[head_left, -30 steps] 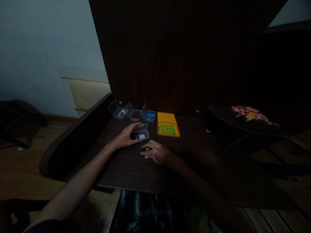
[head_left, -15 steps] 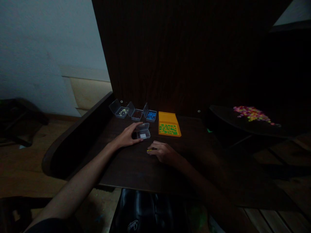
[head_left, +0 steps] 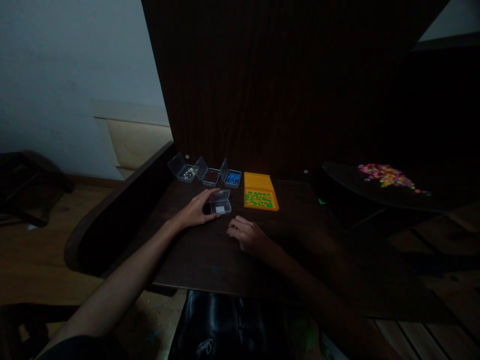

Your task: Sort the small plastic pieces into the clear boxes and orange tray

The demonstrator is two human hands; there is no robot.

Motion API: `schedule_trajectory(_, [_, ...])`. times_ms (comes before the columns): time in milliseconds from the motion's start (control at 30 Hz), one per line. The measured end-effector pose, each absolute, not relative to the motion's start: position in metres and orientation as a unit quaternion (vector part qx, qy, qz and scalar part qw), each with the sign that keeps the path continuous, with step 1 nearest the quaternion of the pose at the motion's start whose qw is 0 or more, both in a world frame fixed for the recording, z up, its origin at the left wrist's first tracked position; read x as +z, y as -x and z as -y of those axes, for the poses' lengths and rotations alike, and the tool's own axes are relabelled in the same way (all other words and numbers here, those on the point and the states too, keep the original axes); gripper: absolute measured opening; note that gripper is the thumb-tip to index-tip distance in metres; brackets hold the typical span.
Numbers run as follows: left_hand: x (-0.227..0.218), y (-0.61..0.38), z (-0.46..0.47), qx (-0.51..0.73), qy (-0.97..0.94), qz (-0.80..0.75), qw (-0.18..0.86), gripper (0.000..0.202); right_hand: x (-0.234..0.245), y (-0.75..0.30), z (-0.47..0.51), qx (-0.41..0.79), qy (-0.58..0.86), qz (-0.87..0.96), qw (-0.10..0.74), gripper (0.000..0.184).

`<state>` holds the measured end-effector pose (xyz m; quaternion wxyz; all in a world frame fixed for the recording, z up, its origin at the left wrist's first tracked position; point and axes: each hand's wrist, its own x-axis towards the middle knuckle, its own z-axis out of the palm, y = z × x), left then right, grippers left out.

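Observation:
In the head view, my left hand (head_left: pixel 197 208) grips the left side of a small clear plastic box (head_left: pixel 221 204), thumb at the front and fingers behind. Its hinged lid is up, and a small white patch shows on the bottom. Just to the right and nearer to me, my right hand (head_left: pixel 245 234) is closed above the dark table, fingertips bent together; whatever they hold is hidden. Beyond it lies an orange-yellow case (head_left: pixel 276 200) with its lid raised and many small green pieces (head_left: pixel 260 200) inside.
Behind stand three clear boxes with raised lids, holding pale pieces (head_left: pixel 190 173), dark reddish-brown pieces (head_left: pixel 212 177) and blue pieces (head_left: pixel 233 178). A dark stand (head_left: pixel 341 185) at right bears a heap of pink and yellow bits (head_left: pixel 386 176). A raised wooden edge (head_left: pixel 120 207) borders the left.
A small yellow piece showed at my right fingertips before; now it is out of sight, and that hand has turned slightly. My left hand keeps its hold on the clear box.

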<state>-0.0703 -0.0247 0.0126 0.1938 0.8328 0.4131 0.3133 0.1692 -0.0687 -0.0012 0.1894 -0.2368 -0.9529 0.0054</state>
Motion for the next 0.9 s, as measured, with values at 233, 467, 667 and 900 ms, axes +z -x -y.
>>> schedule_trajectory(233, [0.014,0.069,0.026,0.323,-0.834,-0.405,0.190,0.072,0.002,-0.159,0.071,0.080,0.323,0.926,0.178,0.025])
schedule_trajectory(467, [0.012,0.070,0.024,0.319,-0.832,-0.410,0.196,0.074,0.008,-0.153,0.079,0.026,0.408,0.908,0.090,0.037])
schedule_trajectory(667, [0.013,0.069,0.025,0.321,-0.831,-0.408,0.200,0.073,0.013,-0.149,0.090,-0.003,0.420,0.904,0.081,0.035])
schedule_trajectory(900, [0.011,0.069,0.024,0.322,-0.831,-0.405,0.204,0.074,0.007,-0.151,0.084,0.016,0.409,0.907,0.098,0.038])
